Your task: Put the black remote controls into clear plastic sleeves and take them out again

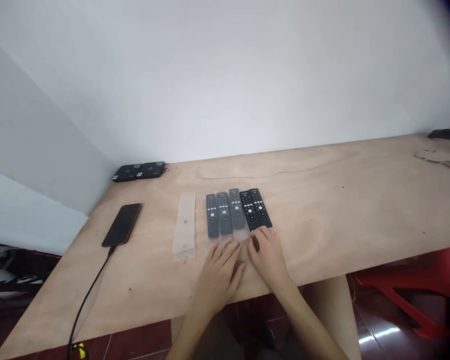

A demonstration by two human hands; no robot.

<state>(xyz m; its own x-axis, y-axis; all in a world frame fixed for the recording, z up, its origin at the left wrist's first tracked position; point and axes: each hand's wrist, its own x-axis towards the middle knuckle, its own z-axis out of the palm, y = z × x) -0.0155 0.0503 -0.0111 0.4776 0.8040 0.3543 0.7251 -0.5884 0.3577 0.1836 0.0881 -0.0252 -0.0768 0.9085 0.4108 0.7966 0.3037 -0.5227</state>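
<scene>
Nearest to the camera are your two forearms [305, 315], which reach from the lower edge over the front of the wooden table [333, 205]. Five remote controls stand side by side in one row in front of you: the three on the left, the sleeved remotes [224, 216], are inside translucent plastic, and the two on the right, the bare remotes [249, 210], show no plastic over their buttons. So, as I judge it, three are covered and two are without cover. To the left of the row, well apart from your hands, lie flat empty sleeves [185, 225]; I cannot count surely how many overlap there. Your left hand [218, 272] rests just below the sleeved remotes, with fingers extended and thumb apart, and it seems to me that it clasps nothing; its fingertips are at the lower ends of the plastic. Your right hand [268, 255] is at the lower ends of the bare remotes, with its fingers bent and touching there, but I cannot tell whether they grip or only push. Farther to the left is a dark phone [122, 225] with a cable [92, 287], and behind it two black boxes [150, 170] are near the wall.
</scene>
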